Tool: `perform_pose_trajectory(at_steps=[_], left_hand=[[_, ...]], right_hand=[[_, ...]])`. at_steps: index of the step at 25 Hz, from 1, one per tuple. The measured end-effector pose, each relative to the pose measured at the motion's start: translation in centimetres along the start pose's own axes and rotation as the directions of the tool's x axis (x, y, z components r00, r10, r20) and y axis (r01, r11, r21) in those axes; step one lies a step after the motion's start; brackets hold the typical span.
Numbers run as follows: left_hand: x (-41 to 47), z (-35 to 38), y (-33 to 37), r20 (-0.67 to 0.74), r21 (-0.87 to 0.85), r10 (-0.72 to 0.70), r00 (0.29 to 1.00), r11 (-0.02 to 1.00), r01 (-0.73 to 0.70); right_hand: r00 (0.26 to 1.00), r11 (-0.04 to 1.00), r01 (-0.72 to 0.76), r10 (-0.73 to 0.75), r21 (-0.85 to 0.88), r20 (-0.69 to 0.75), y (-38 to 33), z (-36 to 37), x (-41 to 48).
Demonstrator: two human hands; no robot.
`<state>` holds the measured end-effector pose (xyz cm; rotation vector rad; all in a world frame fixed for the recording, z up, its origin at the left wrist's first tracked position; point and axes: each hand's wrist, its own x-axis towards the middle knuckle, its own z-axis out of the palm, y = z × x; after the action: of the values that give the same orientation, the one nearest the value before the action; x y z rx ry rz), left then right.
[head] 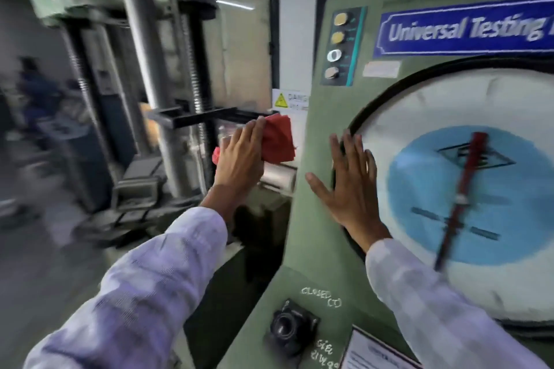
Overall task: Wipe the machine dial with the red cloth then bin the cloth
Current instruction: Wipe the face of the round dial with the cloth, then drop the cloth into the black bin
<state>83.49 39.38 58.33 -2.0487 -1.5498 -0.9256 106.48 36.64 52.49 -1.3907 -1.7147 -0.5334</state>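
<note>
The machine dial (419, 117) is a large round white face with a black rim, a blue centre and a red pointer, set in the green front panel at the right. My right hand (344, 186) lies flat with spread fingers on the dial's left rim and the panel beside it, holding nothing. The red cloth (280, 138) is bunched in my left hand (241, 156), which is raised left of the panel's edge, apart from the dial. No bin is in sight.
The green panel (317, 129) carries a blue "Universal Testing" sign (461, 30), a column of round buttons (337, 45) and a black knob (287, 326) low down. Steel columns and a black crossbar (204, 117) of the load frame stand to the left. A blurred person (39, 93) is far left.
</note>
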Motion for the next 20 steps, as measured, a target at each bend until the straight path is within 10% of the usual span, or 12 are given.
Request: perform_pose_trajectory(at_steps=[20], left_hand=[[-38.2, -6.4, -34.9, 0.137, 0.422, -0.722, 0.678, 0.662, 0.619]], right_hand=[[0.725, 0.846, 0.258, -0.488, 0.466, 0.486, -37.7, 26.2, -15.6]])
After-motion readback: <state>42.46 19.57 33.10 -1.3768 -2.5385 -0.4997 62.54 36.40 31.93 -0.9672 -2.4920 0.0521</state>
